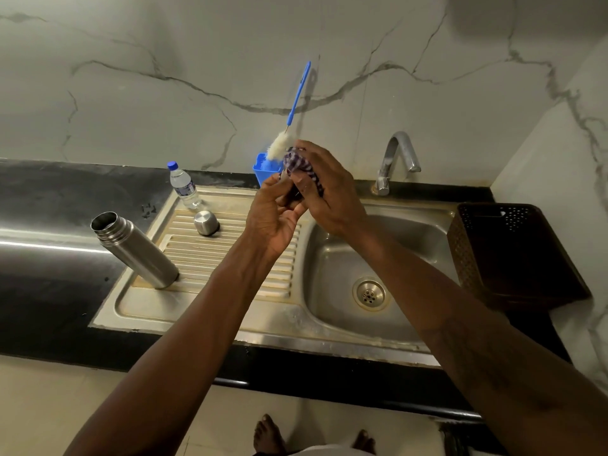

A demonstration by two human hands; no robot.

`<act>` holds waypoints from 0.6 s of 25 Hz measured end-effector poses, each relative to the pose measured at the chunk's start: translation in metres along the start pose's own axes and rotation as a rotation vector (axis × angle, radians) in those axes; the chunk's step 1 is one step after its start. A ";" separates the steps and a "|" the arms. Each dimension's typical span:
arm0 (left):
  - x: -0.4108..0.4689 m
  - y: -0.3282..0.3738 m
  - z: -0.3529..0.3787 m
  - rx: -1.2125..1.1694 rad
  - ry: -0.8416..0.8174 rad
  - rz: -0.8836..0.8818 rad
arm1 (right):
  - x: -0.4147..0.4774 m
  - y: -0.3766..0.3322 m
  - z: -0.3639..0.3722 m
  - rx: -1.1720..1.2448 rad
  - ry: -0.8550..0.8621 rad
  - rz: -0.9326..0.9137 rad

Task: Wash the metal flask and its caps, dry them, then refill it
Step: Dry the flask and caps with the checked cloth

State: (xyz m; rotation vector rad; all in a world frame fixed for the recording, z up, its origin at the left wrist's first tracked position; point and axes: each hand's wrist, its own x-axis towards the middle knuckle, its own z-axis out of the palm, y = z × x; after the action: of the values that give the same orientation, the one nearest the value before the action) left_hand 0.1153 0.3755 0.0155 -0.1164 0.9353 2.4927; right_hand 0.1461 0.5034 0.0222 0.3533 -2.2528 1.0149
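Fingers point(316, 156) of right hand point(329, 199) curled round cloth point(298, 163), left hand point(273, 218) curled beside.

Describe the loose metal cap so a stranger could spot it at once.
Find the steel sink; left of its basin lies a ribbed draining board. Near its back edge sits the metal cap: short and domed, unlike the tall open flask and the clear water bottle.

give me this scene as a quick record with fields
steel flask: open, standing on drainboard
steel cap: on drainboard, apart from flask
right hand: grips checked cloth
left hand: holds dark item against cloth, mostly hidden
water bottle: capped, behind steel cap
bottle brush: in blue holder
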 end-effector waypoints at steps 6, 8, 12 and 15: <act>0.004 0.005 0.002 0.433 -0.178 0.200 | 0.021 -0.010 -0.012 -0.367 0.120 0.244; 0.005 0.011 -0.004 0.585 -0.203 0.284 | 0.034 -0.018 -0.017 -0.192 0.049 0.654; 0.001 0.014 -0.008 0.805 -0.182 0.349 | 0.035 -0.010 -0.022 0.086 -0.055 1.129; 0.004 0.010 -0.008 0.988 -0.042 0.413 | 0.029 -0.009 -0.020 0.102 0.008 0.945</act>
State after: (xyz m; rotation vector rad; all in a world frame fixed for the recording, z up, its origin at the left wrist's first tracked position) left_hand 0.1067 0.3656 0.0145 0.4870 2.2056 2.0338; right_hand 0.1367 0.5127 0.0565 -0.7553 -2.3664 1.5631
